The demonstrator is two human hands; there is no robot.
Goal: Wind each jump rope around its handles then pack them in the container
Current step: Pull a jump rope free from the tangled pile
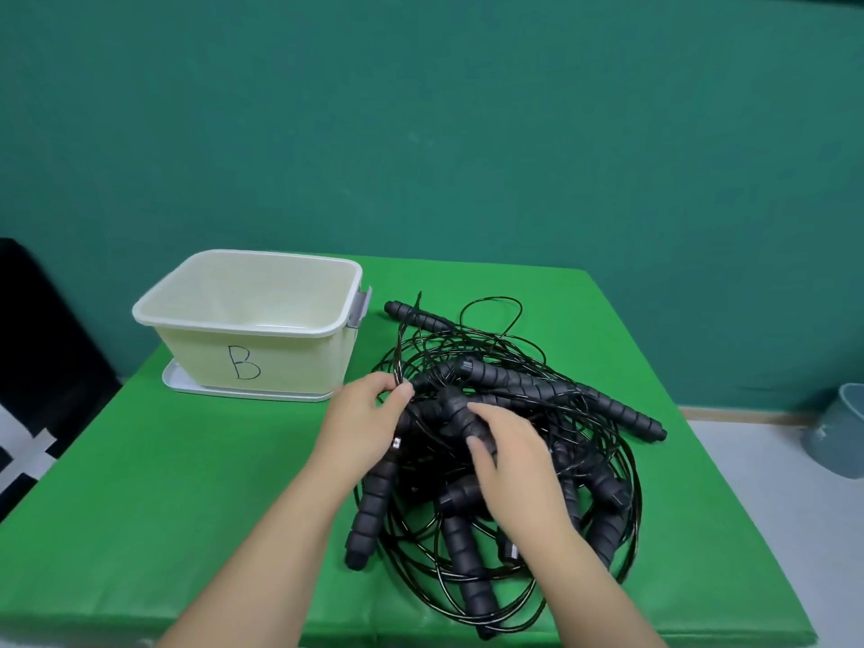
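Here, nearest the person, a tangled heap of black jump ropes (495,465) lies on the green table (140,484), thin glossy cords looped over and under ribbed foam handles. The right hand (509,456) rests on the pile, fingers lightly curled over one handle (460,416); whether they actually clamp it cannot be told. The left hand (369,413) pinches a bunch of cords at the heap's left edge. Lifting from here could drag several ropes up together, since the loops cross one another, and tighten a knot or pull a handle off the table. Farther back to the left, well apart from the ropes, stands the cream tub (205,339) marked B, nothing visible inside.
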